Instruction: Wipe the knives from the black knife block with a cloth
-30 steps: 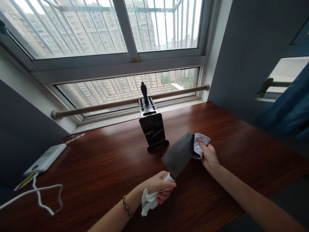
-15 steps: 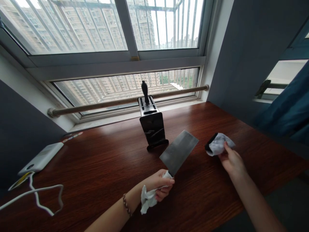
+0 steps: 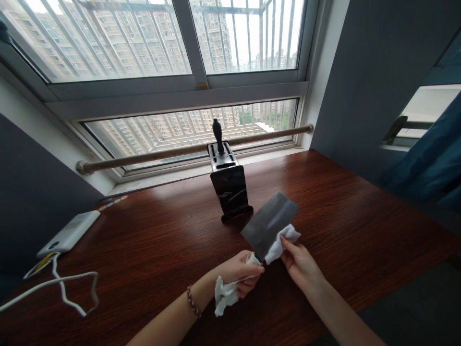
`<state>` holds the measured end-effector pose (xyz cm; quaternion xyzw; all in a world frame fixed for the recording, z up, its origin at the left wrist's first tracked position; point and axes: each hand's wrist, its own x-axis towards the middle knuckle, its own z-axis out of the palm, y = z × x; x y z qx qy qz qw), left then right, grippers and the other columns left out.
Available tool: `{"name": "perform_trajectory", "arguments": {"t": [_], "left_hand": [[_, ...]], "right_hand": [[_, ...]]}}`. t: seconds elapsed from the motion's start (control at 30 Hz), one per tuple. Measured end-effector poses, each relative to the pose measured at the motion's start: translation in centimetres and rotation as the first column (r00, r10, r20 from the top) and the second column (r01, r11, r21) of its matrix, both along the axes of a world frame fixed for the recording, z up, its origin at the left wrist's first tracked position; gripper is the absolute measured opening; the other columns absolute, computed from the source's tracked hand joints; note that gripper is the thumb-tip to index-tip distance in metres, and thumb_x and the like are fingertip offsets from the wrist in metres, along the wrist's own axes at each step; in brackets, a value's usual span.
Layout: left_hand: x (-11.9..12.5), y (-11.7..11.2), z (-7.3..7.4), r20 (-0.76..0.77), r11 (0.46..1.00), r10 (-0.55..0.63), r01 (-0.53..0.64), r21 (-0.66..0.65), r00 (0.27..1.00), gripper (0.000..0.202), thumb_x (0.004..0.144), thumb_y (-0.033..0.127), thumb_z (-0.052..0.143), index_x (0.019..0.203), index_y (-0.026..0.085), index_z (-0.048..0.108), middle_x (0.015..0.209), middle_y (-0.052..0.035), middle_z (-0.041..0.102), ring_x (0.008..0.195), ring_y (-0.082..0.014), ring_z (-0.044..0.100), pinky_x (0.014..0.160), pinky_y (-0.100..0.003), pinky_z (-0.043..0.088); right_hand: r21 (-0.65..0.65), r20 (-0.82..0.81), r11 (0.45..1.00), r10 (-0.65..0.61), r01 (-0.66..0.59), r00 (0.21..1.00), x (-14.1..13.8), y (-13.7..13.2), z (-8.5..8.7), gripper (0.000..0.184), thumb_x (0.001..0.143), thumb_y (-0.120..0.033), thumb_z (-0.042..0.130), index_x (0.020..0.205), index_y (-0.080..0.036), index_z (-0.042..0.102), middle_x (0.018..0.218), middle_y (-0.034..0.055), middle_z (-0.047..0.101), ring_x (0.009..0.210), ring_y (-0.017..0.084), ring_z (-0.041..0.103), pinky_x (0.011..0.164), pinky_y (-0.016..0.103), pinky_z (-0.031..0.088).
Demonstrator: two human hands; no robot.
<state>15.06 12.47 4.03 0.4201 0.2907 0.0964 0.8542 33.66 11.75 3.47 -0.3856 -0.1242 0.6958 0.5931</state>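
Observation:
My left hand (image 3: 239, 276) is closed round the handle of a broad cleaver (image 3: 268, 222), with a crumpled white tissue (image 3: 225, 294) wrapped under the fingers. The grey blade points up and to the right over the wooden table (image 3: 162, 250). My right hand (image 3: 300, 264) pinches a second white tissue (image 3: 283, 242) against the blade's lower edge, close to the handle.
A black knife block (image 3: 230, 185) with one dark handle (image 3: 218, 136) sticking up stands just behind the blade. A white power bank (image 3: 68, 233) and its looped white cable (image 3: 61, 286) lie at the left. A rail (image 3: 180, 150) runs along the window sill.
My right hand wiped off the blade tip, swung out to the right with its tissue, then came back to the blade's lower edge near the handle. The left hand stayed put.

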Motion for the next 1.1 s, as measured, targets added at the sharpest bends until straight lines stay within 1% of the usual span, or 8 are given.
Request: {"name": "perform_trajectory", "arguments": {"t": [0.1,0.27,0.4,0.6,0.8,0.97,1.03,1.1], "left_hand": [[0.0,-0.1,-0.1,-0.023,1.000,-0.005,0.005,0.014,1.000,0.030,0.078,0.035,0.061,0.071,0.019,0.037,0.046,0.0076,0.034,0.034,-0.0049,0.026,0.029,-0.016,0.026],[0.0,-0.1,0.1,-0.049,1.000,-0.011,0.012,0.021,0.999,0.030,0.076,0.039,0.063,0.078,0.020,0.040,0.047,0.0087,0.034,0.034,-0.0047,0.025,0.030,-0.017,0.029],[0.2,0.0,0.2,-0.071,0.999,-0.028,0.031,0.037,0.997,0.031,0.075,0.040,0.064,0.074,0.019,0.041,0.048,0.0080,0.034,0.035,-0.0050,0.028,0.031,-0.017,0.030],[0.5,0.3,0.2,-0.087,0.997,-0.045,0.051,0.062,0.995,0.033,0.075,0.039,0.063,0.069,0.019,0.038,0.047,0.0073,0.036,0.036,-0.0061,0.031,0.032,-0.019,0.031],[0.5,0.2,1.0,-0.076,0.995,-0.080,0.084,0.058,0.994,0.039,0.072,0.039,0.066,0.061,0.018,0.036,0.046,0.0067,0.034,0.036,-0.0053,0.030,0.032,-0.018,0.028],[0.4,0.0,1.2,-0.063,0.995,-0.086,0.089,0.039,0.994,0.038,0.071,0.039,0.067,0.061,0.018,0.036,0.045,0.0065,0.034,0.035,-0.0055,0.028,0.030,-0.018,0.025],[0.3,-0.1,1.2,-0.057,0.995,-0.089,0.091,0.029,0.994,0.038,0.071,0.039,0.068,0.062,0.018,0.036,0.047,0.0066,0.034,0.036,-0.0053,0.027,0.030,-0.018,0.025],[0.2,-0.1,1.3,-0.052,0.996,-0.084,0.085,0.017,0.995,0.039,0.071,0.038,0.067,0.063,0.019,0.035,0.048,0.0069,0.032,0.037,-0.0046,0.026,0.032,-0.018,0.024]], "right_hand": [[-0.012,-0.011,0.999,-0.052,0.052,0.999,0.9,0.4,0.2,0.040,0.053,-0.024,0.083,0.086,-0.016,0.061,0.091,0.0008,0.063,0.084,0.013,0.061,0.071,0.019,0.053],[-0.092,-0.038,0.991,0.098,-0.101,0.994,-1.4,-1.6,0.2,0.042,0.046,-0.018,0.085,0.080,-0.009,0.062,0.082,0.0064,0.064,0.073,0.015,0.061,0.064,0.022,0.052],[-0.135,-0.040,0.983,0.121,-0.126,0.992,-1.7,-1.5,0.0,0.040,0.043,-0.014,0.085,0.074,-0.008,0.061,0.077,0.0060,0.063,0.067,0.013,0.060,0.061,0.020,0.052],[-0.117,0.005,0.993,-0.005,0.006,1.000,1.7,1.5,0.1,0.040,0.044,-0.011,0.083,0.078,-0.012,0.061,0.084,0.0037,0.065,0.075,0.015,0.063,0.067,0.021,0.055],[-0.062,0.090,0.971,-0.224,0.230,0.970,5.6,4.3,0.5,0.036,0.054,-0.008,0.076,0.084,-0.016,0.058,0.086,-0.0001,0.065,0.077,0.013,0.063,0.067,0.020,0.056],[0.114,0.263,0.887,-0.462,0.448,0.847,8.1,5.6,1.1,0.032,0.058,-0.015,0.072,0.085,-0.017,0.055,0.081,-0.0032,0.063,0.074,0.010,0.061,0.065,0.020,0.054],[0.281,0.365,0.802,-0.597,0.527,0.714,8.3,5.0,1.9,0.033,0.064,-0.023,0.071,0.092,-0.020,0.054,0.089,-0.0054,0.062,0.083,0.008,0.059,0.076,0.020,0.051],[0.462,0.491,0.758,-0.651,0.460,0.579,7.9,3.7,3.1,0.029,0.069,-0.028,0.068,0.096,-0.020,0.057,0.093,-0.0050,0.062,0.091,0.009,0.057,0.088,0.021,0.045]]}}
